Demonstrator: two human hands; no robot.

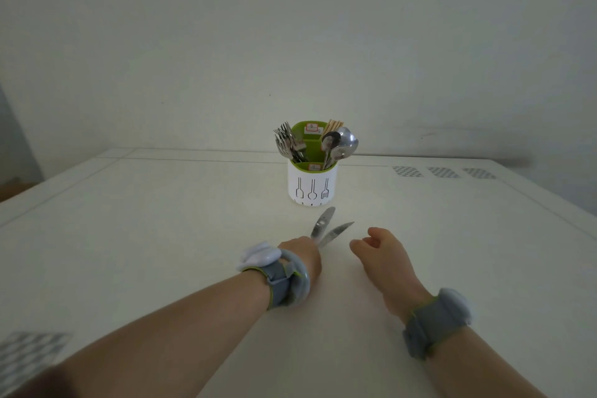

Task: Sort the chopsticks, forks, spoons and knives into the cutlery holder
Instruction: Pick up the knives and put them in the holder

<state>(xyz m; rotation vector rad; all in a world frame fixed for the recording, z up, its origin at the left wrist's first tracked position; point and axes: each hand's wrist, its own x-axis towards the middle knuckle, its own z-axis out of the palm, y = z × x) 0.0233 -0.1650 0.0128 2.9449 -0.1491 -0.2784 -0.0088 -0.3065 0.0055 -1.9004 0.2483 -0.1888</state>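
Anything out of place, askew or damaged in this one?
Nothing spilled or damaged. The holder stands upright with forks, spoons and chopsticks each in their own section. Only two knives are outside it, gripped in the left hand, their blades splayed apart rather than aligned.

Glossy metal knives (326, 228); plastic holder (311, 186); wooden chopsticks (334, 125); matt table (161, 236).
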